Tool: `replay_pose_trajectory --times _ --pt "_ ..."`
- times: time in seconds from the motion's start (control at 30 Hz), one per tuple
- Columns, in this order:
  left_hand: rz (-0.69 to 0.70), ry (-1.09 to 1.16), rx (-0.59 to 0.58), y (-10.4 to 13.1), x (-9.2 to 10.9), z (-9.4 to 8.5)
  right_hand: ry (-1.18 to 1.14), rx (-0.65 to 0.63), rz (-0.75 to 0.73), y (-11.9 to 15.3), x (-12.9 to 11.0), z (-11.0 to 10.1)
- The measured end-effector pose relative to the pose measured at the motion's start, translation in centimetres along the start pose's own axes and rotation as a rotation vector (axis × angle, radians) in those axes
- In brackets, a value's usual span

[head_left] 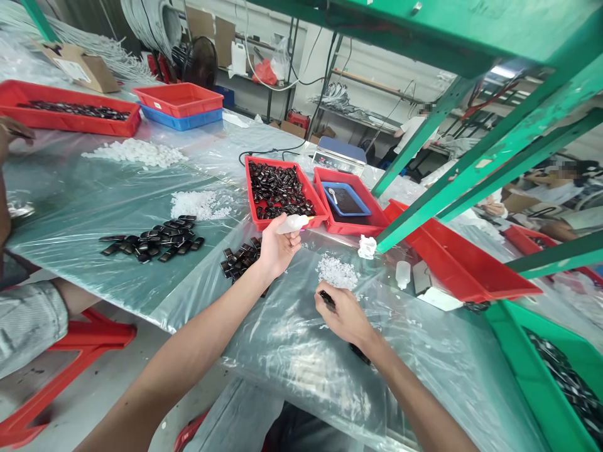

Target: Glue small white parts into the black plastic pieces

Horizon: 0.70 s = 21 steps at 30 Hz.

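Note:
My left hand [276, 254] is closed around a small white squeeze bottle [291, 224], its narrow tip pointing right. Between the fingers of my right hand [347, 316] is a small black glossy part [326, 301], partly covered by the fingers. Just beyond that hand lies a heap of small whitish translucent pieces [337, 271]. A pile of black parts [237, 261] sits left of my left forearm. Behind my left hand stands a red tray [321, 212] holding many similar parts. Another dark piece [359, 353] shows beside my right forearm, on the plastic-covered table [282, 358].
A green post [409, 157] rises from the table, near a crumpled white wad [367, 247] and another bottle [403, 274]. Red trays line the back; one contains a blue tray [362, 204]. A green bin [499, 333] stands at right. A co-worker's hand [14, 133] is at far left.

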<state>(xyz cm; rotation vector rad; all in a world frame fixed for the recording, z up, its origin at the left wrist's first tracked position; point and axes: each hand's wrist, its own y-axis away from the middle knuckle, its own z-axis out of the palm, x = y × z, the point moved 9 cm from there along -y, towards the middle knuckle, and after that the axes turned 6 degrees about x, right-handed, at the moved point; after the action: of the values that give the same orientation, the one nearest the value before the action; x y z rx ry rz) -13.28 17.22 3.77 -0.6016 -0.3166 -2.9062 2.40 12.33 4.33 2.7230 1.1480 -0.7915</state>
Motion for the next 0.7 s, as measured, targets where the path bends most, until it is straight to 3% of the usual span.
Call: replay_pose_trajectory --times 0.13,0.27,0.43,0.6,0.7 --pt "-0.004 0.006 -0.005 -0.1 0.0 0.0 0.081 0.027 0.033 -0.7 0.6 0.6" --pt "-0.002 0.01 0.009 0.0 0.1 0.0 0.043 0.087 0.086 -1.2 1.7 -0.1" --pt "0.001 0.01 -0.007 0.1 0.1 0.2 -0.432 0.141 0.219 -1.2 2.9 -1.6" --pt "0.005 0.004 -0.005 0.2 0.0 0.2 -0.985 0.018 0.555 0.2 4.8 -0.8" --pt "0.006 -0.002 0.002 0.1 -0.1 0.1 -1.152 -0.025 0.605 0.9 5.2 -0.5"
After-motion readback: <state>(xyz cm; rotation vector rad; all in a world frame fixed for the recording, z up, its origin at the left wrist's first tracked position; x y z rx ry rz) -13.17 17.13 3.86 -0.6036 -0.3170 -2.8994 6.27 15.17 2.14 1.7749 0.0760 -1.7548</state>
